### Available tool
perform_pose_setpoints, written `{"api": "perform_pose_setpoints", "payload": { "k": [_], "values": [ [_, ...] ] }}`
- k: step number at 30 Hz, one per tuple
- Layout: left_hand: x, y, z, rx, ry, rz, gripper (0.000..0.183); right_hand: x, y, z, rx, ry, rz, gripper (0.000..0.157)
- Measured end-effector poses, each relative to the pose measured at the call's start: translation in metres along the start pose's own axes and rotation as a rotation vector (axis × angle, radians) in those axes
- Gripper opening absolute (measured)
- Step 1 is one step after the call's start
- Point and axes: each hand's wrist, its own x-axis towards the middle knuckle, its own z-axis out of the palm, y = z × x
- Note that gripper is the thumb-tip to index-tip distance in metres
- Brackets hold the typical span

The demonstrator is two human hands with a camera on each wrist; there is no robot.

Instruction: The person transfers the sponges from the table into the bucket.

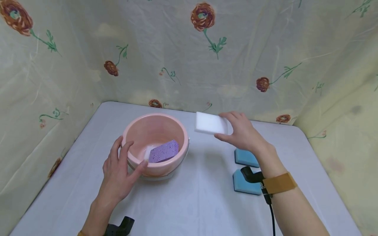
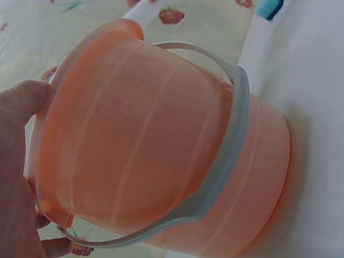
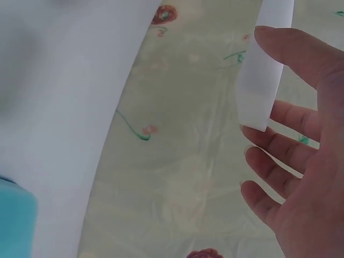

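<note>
A pink bucket (image 1: 157, 168) with a grey handle (image 2: 242, 107) stands on the table, left of the middle. Inside it lie a purple speckled sponge (image 1: 163, 151) and a white piece (image 1: 147, 153), partly hidden behind the sponge. My left hand (image 1: 119, 175) grips the bucket's rim at its near left side; the left wrist view shows the thumb (image 2: 32, 99) against the rim. To the right of the bucket, above the table, my right hand (image 1: 243, 132) pinches a white sponge block (image 1: 210, 123) between thumb and fingers. The right wrist view shows this white block (image 3: 260, 80) edge-on.
Two blue sponges with dark undersides, a far one (image 1: 246, 158) and a near one (image 1: 245, 183), lie on the white table (image 1: 195, 203) under my right forearm. Flowered cloth (image 1: 177, 49) hangs behind and along both sides.
</note>
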Motion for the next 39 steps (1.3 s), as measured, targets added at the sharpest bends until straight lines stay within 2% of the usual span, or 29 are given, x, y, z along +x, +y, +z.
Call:
{"api": "perform_pose_setpoints", "payload": {
  "k": [14, 29, 39],
  "values": [
    [0.000, 0.000, -0.001, 0.014, 0.001, -0.004, 0.077, 0.010, -0.028, -0.013, -0.002, -0.002, -0.050, 0.071],
    [0.000, 0.000, -0.001, 0.008, 0.003, -0.001, 0.078, 0.024, -0.064, -0.011, -0.033, -0.019, -0.138, 0.071],
    [0.001, 0.000, 0.000, 0.010, -0.005, -0.009, 0.079, 0.033, -0.083, -0.009, -0.060, -0.073, -0.170, 0.072]
  ]
}}
